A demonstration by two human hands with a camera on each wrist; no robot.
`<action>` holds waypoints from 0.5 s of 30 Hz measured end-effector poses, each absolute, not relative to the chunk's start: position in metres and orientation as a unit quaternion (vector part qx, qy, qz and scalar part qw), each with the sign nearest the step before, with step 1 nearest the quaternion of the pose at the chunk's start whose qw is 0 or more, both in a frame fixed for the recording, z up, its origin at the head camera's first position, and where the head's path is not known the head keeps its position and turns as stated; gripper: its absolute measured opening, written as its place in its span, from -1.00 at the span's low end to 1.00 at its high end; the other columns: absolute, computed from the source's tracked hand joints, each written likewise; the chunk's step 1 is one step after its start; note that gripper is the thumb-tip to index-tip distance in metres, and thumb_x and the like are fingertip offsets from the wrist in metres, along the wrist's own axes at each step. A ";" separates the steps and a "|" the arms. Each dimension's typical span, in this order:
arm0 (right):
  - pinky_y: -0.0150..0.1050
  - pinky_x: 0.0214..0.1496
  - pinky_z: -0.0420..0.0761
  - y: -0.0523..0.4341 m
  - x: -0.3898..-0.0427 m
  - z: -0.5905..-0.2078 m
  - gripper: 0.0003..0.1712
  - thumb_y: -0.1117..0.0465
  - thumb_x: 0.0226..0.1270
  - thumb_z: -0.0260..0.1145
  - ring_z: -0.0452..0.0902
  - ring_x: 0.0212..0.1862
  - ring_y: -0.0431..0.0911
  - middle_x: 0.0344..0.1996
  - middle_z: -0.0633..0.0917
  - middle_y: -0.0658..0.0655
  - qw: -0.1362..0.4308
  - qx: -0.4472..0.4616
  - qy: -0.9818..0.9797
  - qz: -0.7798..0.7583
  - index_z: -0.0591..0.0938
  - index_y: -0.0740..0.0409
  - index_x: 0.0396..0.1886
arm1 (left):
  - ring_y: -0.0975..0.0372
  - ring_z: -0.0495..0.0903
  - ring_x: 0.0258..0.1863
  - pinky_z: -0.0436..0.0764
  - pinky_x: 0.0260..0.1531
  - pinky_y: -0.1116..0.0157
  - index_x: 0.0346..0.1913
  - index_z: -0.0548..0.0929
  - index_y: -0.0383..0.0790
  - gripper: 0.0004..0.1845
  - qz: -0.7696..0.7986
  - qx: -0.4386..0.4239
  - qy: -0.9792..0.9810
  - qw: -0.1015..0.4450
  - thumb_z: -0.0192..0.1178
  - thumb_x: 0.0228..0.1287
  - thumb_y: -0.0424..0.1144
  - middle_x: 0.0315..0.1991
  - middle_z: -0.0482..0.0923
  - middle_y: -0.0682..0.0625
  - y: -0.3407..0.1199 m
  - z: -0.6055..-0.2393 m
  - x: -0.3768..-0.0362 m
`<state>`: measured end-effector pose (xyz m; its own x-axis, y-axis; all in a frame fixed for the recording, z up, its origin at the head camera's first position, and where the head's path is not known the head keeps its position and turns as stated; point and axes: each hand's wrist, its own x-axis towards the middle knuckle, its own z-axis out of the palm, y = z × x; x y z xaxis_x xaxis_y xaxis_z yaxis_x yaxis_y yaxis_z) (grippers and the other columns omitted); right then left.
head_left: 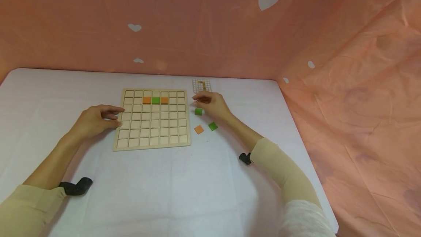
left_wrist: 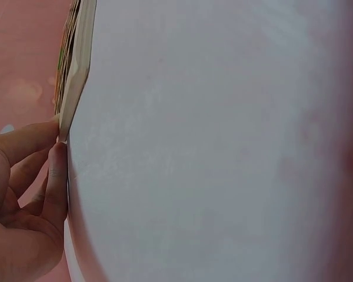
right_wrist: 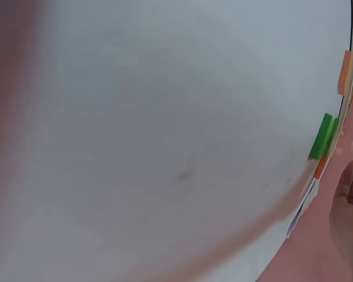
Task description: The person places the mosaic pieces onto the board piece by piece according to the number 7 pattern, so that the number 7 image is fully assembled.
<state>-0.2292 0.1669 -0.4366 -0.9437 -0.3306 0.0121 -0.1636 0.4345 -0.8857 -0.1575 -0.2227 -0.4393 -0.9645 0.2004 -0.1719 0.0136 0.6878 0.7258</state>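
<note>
A pale wooden grid board [head_left: 139, 145] lies on the white table, with an orange tile [head_left: 146, 100], a green tile [head_left: 155, 100] and a second orange tile [head_left: 164, 100] side by side in an upper row. My left hand [head_left: 93, 120] rests at the board's left side, finger and thumb touching its edge. To the right of the board, my right hand [head_left: 213, 105] hovers with thumb and fingers bent and parted; nothing shows between them. Below its fingertips sits a thicker green piece [head_left: 198, 112]. Nearer me lie a loose orange tile [head_left: 198, 129] and a loose green tile [head_left: 213, 126].
A small pattern card [head_left: 201, 86] with a printed grid lies behind my right hand. Pink cloth with white hearts [head_left: 210, 25] hangs behind and to the right of the table [head_left: 184, 189]. Dark devices sit at both wrists, such as the left one [head_left: 77, 187].
</note>
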 end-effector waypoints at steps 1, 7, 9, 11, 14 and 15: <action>-0.28 0.01 0.61 0.169 -0.228 -0.437 -0.75 0.30 0.31 0.41 0.67 -0.07 -0.16 -0.07 0.74 0.05 0.083 -0.145 0.841 -0.514 0.73 0.22 -0.03 | -0.18 0.51 0.10 0.36 0.08 -0.10 0.27 0.55 -0.30 -0.44 0.391 0.057 0.911 0.121 0.40 0.23 -0.19 -0.01 0.64 -0.35 -0.223 -0.439 -0.157; -0.29 0.00 0.63 0.179 -0.225 -0.438 -0.77 0.33 0.31 0.40 0.70 -0.10 -0.12 -0.15 0.76 0.11 0.083 -0.148 0.838 -0.518 0.73 0.24 -0.05 | -0.20 0.49 0.12 0.35 0.10 -0.13 0.27 0.54 -0.30 -0.43 0.392 0.052 0.910 0.124 0.40 0.23 -0.19 0.00 0.63 -0.37 -0.223 -0.438 -0.157; -0.29 0.00 0.63 0.182 -0.224 -0.438 -0.77 0.34 0.30 0.40 0.70 -0.10 -0.12 -0.15 0.77 0.11 0.083 -0.147 0.841 -0.515 0.73 0.23 -0.05 | -0.21 0.48 0.13 0.34 0.10 -0.15 0.27 0.54 -0.30 -0.43 0.392 0.053 0.910 0.124 0.40 0.23 -0.18 0.01 0.63 -0.37 -0.224 -0.438 -0.157; -0.29 0.01 0.63 0.185 -0.222 -0.439 -0.76 0.35 0.29 0.41 0.70 -0.09 -0.11 -0.14 0.77 0.10 0.088 -0.144 0.843 -0.512 0.72 0.24 -0.04 | -0.21 0.47 0.13 0.33 0.11 -0.16 0.27 0.54 -0.30 -0.42 0.392 0.054 0.910 0.125 0.40 0.23 -0.18 0.01 0.63 -0.37 -0.224 -0.438 -0.157; -0.28 -0.01 0.63 0.189 -0.220 -0.441 -0.73 0.35 0.27 0.43 0.70 -0.11 -0.11 -0.11 0.77 0.10 0.094 -0.141 0.848 -0.502 0.73 0.24 -0.03 | -0.21 0.47 0.14 0.34 0.11 -0.15 0.28 0.54 -0.30 -0.42 0.393 0.054 0.910 0.124 0.40 0.23 -0.17 0.01 0.63 -0.37 -0.224 -0.439 -0.157; -0.28 -0.01 0.63 0.190 -0.220 -0.442 -0.73 0.35 0.26 0.43 0.70 -0.11 -0.11 -0.11 0.77 0.10 0.096 -0.142 0.850 -0.498 0.73 0.24 -0.03 | -0.21 0.48 0.14 0.34 0.11 -0.16 0.28 0.54 -0.30 -0.42 0.392 0.054 0.910 0.124 0.40 0.23 -0.17 0.01 0.63 -0.37 -0.224 -0.439 -0.157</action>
